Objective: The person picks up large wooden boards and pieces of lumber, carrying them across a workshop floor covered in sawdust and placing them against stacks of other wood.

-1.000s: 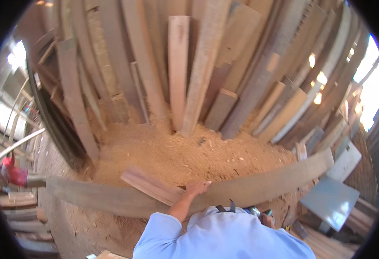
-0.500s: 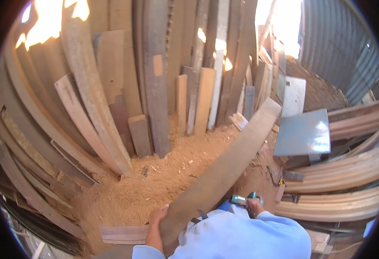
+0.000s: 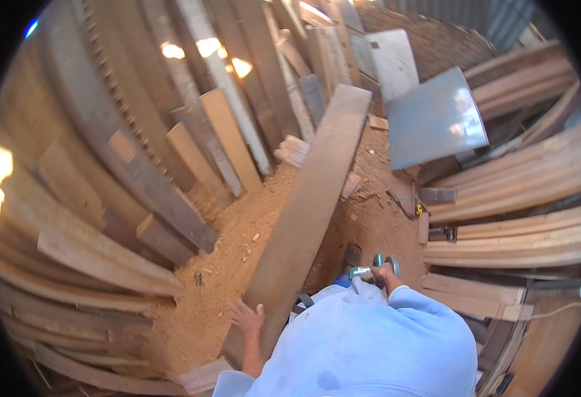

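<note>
Lower left of centre, the left hand (image 3: 246,319) lies flat, fingers spread, on the long board (image 3: 312,198); lower right, the right hand (image 3: 388,274) grips apparently a green power tool (image 3: 360,272).

Behind the left hand (image 3: 246,319), the wide plank (image 3: 304,198) passes under the forearm, its near end hidden. The short pale board (image 3: 201,377) just below that hand runs partly behind the sleeve (image 3: 232,384). Fingers of the right hand (image 3: 386,272) and the light-blue shirt (image 3: 363,337) mask the teal power tool (image 3: 362,272) — its exact kind cannot be told. Ahead and right of that hand, a yellow-and-black object (image 3: 419,210) is too small to identify — farther right, stacked boards (image 3: 522,178) are cut by the round edge.
</note>
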The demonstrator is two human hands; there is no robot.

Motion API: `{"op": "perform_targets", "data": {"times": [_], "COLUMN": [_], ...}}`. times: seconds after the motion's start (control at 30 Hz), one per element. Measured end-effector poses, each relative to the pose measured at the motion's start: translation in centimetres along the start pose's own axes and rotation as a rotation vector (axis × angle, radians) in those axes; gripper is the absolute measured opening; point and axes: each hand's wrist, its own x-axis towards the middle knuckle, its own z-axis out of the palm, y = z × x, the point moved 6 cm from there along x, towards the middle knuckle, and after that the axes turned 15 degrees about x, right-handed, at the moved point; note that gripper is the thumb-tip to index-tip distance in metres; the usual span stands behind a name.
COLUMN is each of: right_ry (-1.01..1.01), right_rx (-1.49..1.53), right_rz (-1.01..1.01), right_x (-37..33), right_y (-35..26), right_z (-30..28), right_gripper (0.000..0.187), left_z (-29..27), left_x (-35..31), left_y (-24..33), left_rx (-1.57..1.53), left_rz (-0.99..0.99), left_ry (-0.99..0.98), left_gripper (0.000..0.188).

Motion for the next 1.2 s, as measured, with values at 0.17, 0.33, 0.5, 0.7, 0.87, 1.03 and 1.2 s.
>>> {"op": "perform_targets", "data": {"times": [0.17, 0.33, 0.5, 0.7, 0.87, 1.03, 1.2], "right_ry": [-0.023, -0.107, -0.113, -0.143, -0.180, 0.003, -0.032], "right_rx": [-0.074, -0.191, -0.254, -0.401, -0.560, -0.548, -0.564], "right_rz": [-0.062, 0.022, 0.122, 0.248, 0.280, 0.222, 0.107], "right_x": [2.8, 4.6, 10.6, 19.1, 27.6, 36.4, 40.9], "right_y": [0.4, -2.5, -1.5, -2.4, -2.2, 0.8, -0.1], "right_z": [-3.1, -6.3, -7.7, -8.8, -9.6, -8.0, -3.3], "right_gripper": [0.037, 0.048, 0.050, 0.055, 0.045, 0.034, 0.024], "left_z": [-3.0, -4.7, -6.1, -4.6, -4.1, -3.8, -3.4], "left_x": [1.9, 6.7, 8.0, 8.7, 9.3, 9.6, 9.8], "left_y": [18.2, 28.3, 32.4, 32.3, 33.1, 34.0, 33.7], "left_rx": [0.010, 0.078, 0.218, 0.281, 0.202, 0.226, 0.261], "left_rz": [0.396, 0.548, 0.543, 0.589, 0.667, 0.652, 0.639], "left_ry": [-0.045, 0.014, 0.024, 0.220, 0.225, 0.185, 0.165], "left_gripper": [0.096, 0.102, 0.113, 0.117, 0.117, 0.108, 0.110]}}
